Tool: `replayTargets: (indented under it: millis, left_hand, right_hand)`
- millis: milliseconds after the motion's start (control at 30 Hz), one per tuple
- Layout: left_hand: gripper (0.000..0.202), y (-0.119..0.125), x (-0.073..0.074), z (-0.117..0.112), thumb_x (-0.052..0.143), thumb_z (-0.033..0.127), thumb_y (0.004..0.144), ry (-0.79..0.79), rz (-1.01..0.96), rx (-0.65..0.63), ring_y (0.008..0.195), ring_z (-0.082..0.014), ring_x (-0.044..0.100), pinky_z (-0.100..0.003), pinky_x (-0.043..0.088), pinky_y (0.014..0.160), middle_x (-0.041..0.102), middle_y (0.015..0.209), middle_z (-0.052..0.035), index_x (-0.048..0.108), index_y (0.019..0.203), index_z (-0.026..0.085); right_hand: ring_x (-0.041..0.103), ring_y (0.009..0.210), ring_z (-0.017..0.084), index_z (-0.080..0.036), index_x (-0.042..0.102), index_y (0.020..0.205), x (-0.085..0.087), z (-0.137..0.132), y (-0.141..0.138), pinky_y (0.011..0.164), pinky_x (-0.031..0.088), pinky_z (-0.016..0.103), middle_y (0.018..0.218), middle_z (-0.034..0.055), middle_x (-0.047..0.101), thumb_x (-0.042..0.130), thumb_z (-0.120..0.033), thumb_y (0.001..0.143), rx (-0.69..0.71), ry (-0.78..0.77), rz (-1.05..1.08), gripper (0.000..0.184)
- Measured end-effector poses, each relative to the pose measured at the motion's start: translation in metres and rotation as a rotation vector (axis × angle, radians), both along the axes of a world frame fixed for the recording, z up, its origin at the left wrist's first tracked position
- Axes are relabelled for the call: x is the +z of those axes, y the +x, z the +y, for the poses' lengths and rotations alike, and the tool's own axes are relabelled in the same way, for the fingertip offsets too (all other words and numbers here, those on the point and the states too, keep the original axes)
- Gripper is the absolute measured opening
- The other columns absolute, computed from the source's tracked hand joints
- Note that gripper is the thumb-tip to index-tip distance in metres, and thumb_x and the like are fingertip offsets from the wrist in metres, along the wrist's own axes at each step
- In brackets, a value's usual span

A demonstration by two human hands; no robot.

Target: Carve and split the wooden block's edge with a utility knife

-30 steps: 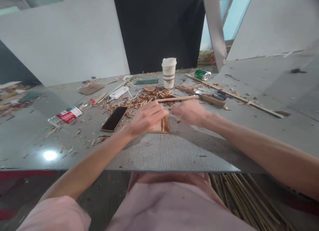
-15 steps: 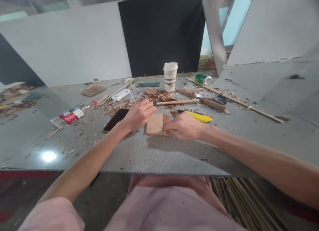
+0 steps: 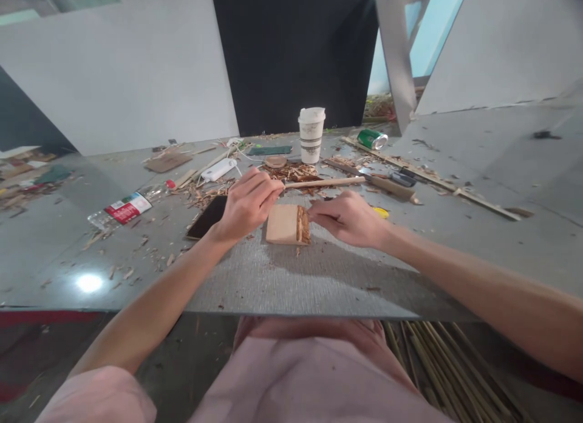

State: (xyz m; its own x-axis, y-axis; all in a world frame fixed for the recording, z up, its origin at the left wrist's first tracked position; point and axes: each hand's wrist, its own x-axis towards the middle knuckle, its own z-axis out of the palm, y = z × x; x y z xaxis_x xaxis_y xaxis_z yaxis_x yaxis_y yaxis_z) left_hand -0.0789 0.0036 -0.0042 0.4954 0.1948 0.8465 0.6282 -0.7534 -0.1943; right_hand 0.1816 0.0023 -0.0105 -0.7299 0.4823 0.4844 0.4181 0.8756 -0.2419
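Note:
A small pale wood block point(image 3: 281, 224) lies flat on the table, its right edge rough, brown and splintered. My left hand point(image 3: 249, 199) is closed, thumb and fingers pinched at the upper left of the block. A small dark bit shows at its fingertips, beside the left end of a thin wooden stick point(image 3: 325, 183); I cannot make out what it is. To the right of the block, apart from it, my right hand point(image 3: 348, 218) is closed, fingertips pressed together near the rough edge. What it may hold is hidden. Behind it shows part of a yellow tool point(image 3: 381, 213).
A lidded paper cup point(image 3: 311, 137) stands behind scattered wood shavings point(image 3: 296, 171). A green can point(image 3: 372, 139), a long wood strip point(image 3: 473, 197) and a wooden-handled tool point(image 3: 394, 188) lie right. Left are a dark flat slab point(image 3: 206, 219), a white device point(image 3: 219, 169) and a plastic bottle point(image 3: 127, 209).
My right hand has moved right, off the block's rough edge, and now covers more of the yellow tool. My left hand has shifted slightly up and left. The block stays in place.

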Motion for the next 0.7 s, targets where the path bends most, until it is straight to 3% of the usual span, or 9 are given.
replayTargets:
  millis: [200,400,500,567,633,700]
  left_hand:
    - [0.012,0.000,-0.003,0.001,0.055,0.014,0.103,-0.025,0.010,0.020,0.081,-0.0180,0.058,-0.034,0.050,0.080,0.065,0.081,-0.0032,0.065,0.099,0.020]
    - [0.010,-0.003,-0.008,0.005,0.056,0.014,0.103,-0.028,0.051,0.029,0.083,-0.0188,0.058,-0.035,0.050,0.080,0.066,0.084,-0.0039,0.064,0.101,0.019]
    - [0.012,0.001,-0.013,0.005,0.054,0.012,0.103,-0.007,0.189,0.052,0.083,-0.0200,0.057,-0.035,0.049,0.077,0.066,0.086,-0.0057,0.064,0.101,0.017]
    - [0.015,0.009,-0.015,0.000,0.052,0.009,0.102,0.023,0.337,0.009,0.081,-0.0200,0.056,-0.033,0.048,0.073,0.066,0.084,-0.0058,0.064,0.098,0.016]
    - [0.015,0.017,-0.016,-0.008,0.052,0.009,0.102,0.039,0.418,-0.064,0.080,-0.0195,0.056,-0.033,0.047,0.070,0.066,0.083,-0.0051,0.064,0.096,0.016]
    - [0.013,0.023,-0.015,-0.013,0.053,0.011,0.102,0.005,0.353,-0.095,0.082,-0.0194,0.056,-0.032,0.048,0.072,0.066,0.083,-0.0044,0.064,0.100,0.017]
  right_hand:
    - [0.045,0.053,0.010,-0.019,0.070,0.087,0.006,-0.010,0.002,0.059,0.029,0.027,0.063,-0.0012,0.063,0.050,-0.022,0.101,0.149,-0.060,0.030,0.025]
    - [0.038,0.051,0.009,-0.020,0.062,0.077,0.010,-0.021,-0.001,0.056,0.029,0.026,0.059,-0.0044,0.055,0.049,-0.019,0.101,0.275,-0.110,0.027,0.027]
    - [0.039,0.053,0.010,-0.021,0.061,0.076,0.015,-0.019,0.002,0.057,0.031,0.026,0.060,-0.0044,0.054,0.050,-0.023,0.102,0.309,-0.110,0.062,0.028]
    - [0.047,0.057,0.012,-0.021,0.065,0.081,0.017,-0.008,0.006,0.059,0.035,0.027,0.067,-0.0018,0.062,0.050,-0.027,0.103,0.159,-0.085,0.184,0.026]
    - [0.053,0.063,0.015,-0.021,0.066,0.082,0.016,0.008,0.011,0.061,0.036,0.028,0.074,0.0018,0.068,0.050,-0.029,0.102,-0.110,-0.032,0.288,0.027]
    - [0.049,0.060,0.015,-0.020,0.065,0.075,0.010,0.019,0.012,0.059,0.031,0.030,0.067,0.0022,0.064,0.048,-0.025,0.098,-0.269,0.026,0.179,0.029]
